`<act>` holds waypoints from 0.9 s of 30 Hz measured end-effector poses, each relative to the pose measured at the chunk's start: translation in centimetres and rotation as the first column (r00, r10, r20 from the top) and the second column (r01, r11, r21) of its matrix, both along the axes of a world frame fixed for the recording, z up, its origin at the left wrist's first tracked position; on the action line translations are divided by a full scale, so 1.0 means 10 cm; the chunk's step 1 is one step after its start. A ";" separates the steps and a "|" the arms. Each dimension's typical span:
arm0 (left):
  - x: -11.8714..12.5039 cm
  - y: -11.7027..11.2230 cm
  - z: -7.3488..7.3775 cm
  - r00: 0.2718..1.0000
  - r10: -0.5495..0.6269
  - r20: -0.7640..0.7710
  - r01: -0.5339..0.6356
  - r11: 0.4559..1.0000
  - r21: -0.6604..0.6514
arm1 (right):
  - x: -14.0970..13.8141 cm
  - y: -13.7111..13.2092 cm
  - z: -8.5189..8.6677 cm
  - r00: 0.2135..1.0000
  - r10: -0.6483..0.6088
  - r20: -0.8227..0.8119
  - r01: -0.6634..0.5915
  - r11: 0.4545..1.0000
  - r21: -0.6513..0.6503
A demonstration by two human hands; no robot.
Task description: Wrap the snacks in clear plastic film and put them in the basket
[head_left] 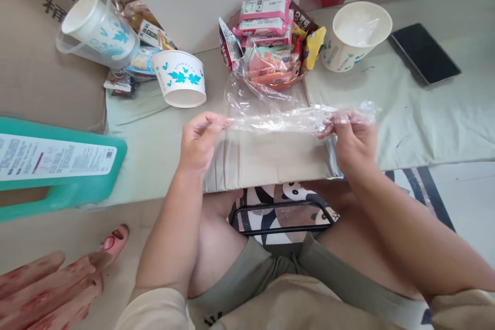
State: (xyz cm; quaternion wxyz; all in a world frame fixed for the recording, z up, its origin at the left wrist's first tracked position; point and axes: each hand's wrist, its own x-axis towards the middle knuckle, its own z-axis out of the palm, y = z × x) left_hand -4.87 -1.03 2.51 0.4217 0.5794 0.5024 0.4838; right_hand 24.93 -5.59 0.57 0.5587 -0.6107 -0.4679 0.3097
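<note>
A sheet of clear, crinkled plastic film (270, 122), perhaps a bag, stretches between my two hands above the cloth-covered surface. My left hand (203, 136) pinches its left end. At the other end, my right hand (351, 136) is closed on the film, with some of it bunched over the fingers. Part of the film hangs toward a bowl of wrapped snacks (266, 62) just behind it. Beyond my left hand a white paper cup with blue leaves (181, 80) stands tilted. A larger paper tub (358, 36) sits beyond my right hand.
A black phone (425, 54) lies at the right. Stacked cups (100, 31) lean at the left near snack packets, beside a cardboard box (50, 62). A green jug (112, 165) occupies the left edge. Another person's slippered foot (114, 245) shows on the floor.
</note>
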 end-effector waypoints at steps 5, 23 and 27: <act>0.13 0.03 -0.01 0.984 0.175 -0.036 -0.164 0.964 0.207 | -0.02 -0.01 0.04 0.999 -0.028 0.041 0.031 0.997 -0.075; 0.31 -0.01 -0.01 0.970 0.147 0.191 -0.173 0.977 0.128 | -0.03 0.05 0.01 0.985 0.059 -0.159 -0.070 0.995 -0.065; 0.27 -0.02 0.01 0.989 0.148 0.013 -0.149 0.986 0.080 | -0.02 0.01 0.06 0.998 0.056 -0.014 -0.057 0.996 -0.069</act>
